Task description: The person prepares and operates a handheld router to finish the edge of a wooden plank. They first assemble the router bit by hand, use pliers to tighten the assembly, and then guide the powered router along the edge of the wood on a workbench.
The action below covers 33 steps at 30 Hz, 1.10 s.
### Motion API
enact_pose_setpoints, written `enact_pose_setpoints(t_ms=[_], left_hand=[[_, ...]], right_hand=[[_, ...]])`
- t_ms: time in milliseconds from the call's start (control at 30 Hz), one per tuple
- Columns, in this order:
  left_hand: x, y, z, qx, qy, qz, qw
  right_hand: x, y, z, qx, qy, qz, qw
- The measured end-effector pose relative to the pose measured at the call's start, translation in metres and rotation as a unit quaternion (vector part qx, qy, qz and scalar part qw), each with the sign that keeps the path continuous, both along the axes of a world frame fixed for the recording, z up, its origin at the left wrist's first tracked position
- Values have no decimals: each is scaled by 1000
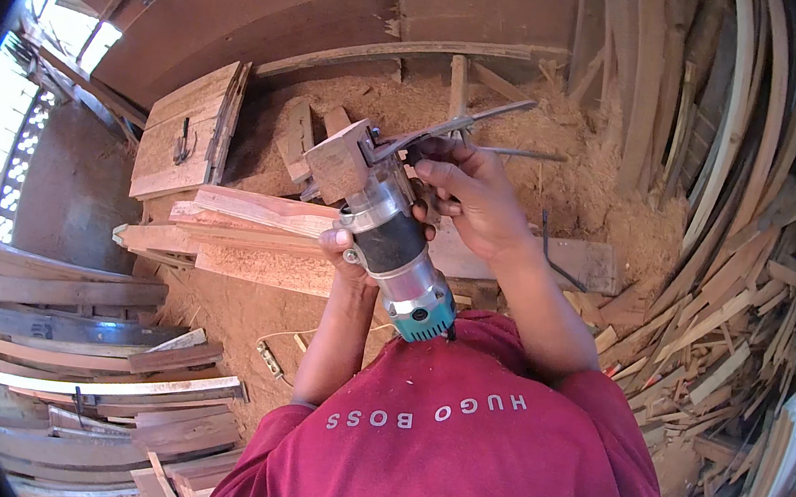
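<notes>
A trim router (392, 245) with a silver and black body and a teal cap is tilted in front of my chest, its cap toward me. My left hand (347, 255) is wrapped round its body, the thumb on the near left side and fingertips showing on the right. A wooden block (337, 166) sits at the router's far end. From beside it a grey metal strip (490, 115) sticks out to the upper right. My right hand (465, 190) is closed beside the block and strip, fingers curled; what they pinch is hidden.
Behind the router lie stacked pinkish boards (260, 265) and a plank (571, 262) with a dark bent rod (553, 250). A power strip (270, 359) with a cord lies on the sawdust-covered ground. Scrap wood (727, 351) heaps up at right; curved timbers (95, 357) are stacked at left.
</notes>
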State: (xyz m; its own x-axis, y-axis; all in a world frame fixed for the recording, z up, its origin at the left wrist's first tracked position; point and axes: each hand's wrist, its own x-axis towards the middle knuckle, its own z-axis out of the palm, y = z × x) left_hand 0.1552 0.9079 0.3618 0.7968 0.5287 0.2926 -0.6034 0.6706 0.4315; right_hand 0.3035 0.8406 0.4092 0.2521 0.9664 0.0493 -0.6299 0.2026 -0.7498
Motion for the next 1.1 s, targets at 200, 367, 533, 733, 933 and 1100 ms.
enact_pose_setpoints(t_ms=[200,367,533,733,933,1100], left_hand=[[1,4,-1,-17,-31,-15,999],[0,6,-3,-9,-36,-7,999],[0,8,-4,0,-4,28,1000],[-1,12,-7,-1,-11,16,1000],[-5,22,-13,16,-8,11,1000],[-5,25,-14,0,8,45,999]], right_hand=[[-1,4,1,-37,-24,4,999],[-5,8,1,-17,-13,1,1000],[-7,3,1,5,-26,-9,1000],[-15,18,3,-24,18,-61,998],[-13,10,4,-20,57,-50,997],[-9,26,3,-74,18,23,997]])
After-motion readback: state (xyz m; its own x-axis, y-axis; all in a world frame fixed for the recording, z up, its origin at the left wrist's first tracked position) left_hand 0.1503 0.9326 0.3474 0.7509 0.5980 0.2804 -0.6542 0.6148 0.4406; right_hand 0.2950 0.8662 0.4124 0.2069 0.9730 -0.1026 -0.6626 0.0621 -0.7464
